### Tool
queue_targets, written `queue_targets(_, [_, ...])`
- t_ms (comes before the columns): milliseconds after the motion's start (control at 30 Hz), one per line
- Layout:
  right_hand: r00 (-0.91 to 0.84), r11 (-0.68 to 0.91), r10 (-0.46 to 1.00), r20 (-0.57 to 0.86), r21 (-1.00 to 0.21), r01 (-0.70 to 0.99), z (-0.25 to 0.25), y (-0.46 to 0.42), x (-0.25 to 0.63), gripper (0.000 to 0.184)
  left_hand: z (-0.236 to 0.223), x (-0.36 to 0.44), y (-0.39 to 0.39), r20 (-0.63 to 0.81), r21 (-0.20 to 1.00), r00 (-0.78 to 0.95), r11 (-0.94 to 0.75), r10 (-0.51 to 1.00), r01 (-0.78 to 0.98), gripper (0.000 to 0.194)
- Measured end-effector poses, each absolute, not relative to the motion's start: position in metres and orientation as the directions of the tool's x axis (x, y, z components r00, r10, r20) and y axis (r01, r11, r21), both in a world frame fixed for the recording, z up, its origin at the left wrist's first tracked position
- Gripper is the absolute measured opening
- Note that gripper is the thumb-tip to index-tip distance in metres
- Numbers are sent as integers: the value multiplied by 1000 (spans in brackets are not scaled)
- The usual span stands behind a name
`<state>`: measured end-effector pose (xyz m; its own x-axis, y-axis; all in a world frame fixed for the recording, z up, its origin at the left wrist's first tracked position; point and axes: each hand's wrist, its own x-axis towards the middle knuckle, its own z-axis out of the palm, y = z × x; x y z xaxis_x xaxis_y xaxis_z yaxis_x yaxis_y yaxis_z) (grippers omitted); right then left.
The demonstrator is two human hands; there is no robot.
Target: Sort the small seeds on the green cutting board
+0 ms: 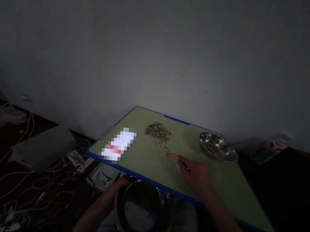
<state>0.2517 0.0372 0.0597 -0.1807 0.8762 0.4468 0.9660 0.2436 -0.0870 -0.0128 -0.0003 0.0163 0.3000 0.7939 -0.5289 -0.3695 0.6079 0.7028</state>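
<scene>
My left hand [121, 182] is closed on the rim of a steel bowl [171, 210], held just below the table's near edge over my lap. My right hand [196, 174] is over the tabletop, its fingers pinching a pale flat piece with red curved lines [173, 158]; its exact kind is too dim to tell. A few small bits lie by the far edge of that piece. Beyond it, a pile of small dark and light seeds or grains [158, 132] is spread on the green table [149, 167].
A second steel bowl [218, 147] stands at the table's right rear. A bright pixelated phone-like rectangle [118, 145] lies on the left. Tangled cables [39, 188], a grey box [44, 148] and a white tray [102, 177] are on the floor at left. A wall rises behind.
</scene>
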Motion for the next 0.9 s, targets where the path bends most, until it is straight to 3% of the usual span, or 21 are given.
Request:
queue_targets(200, [-191,245,876,443,-69,967,61,49,244,32,10,-18,5,-538,712,283,608,794,-350,16])
queue_targets(433, [-198,255,886,420,-83,963,61,60,227,31,0,-20,5,-584,601,356,683,730,-416,18])
queue_targets(700, [-276,321,894,354,-73,944,67,56,209,31,-7,-22,8,-570,647,321,654,756,-392,19])
queue_targets(900, [-224,289,906,359,-140,947,70,50,191,30,4,-21,6,-557,684,262,614,788,-393,14])
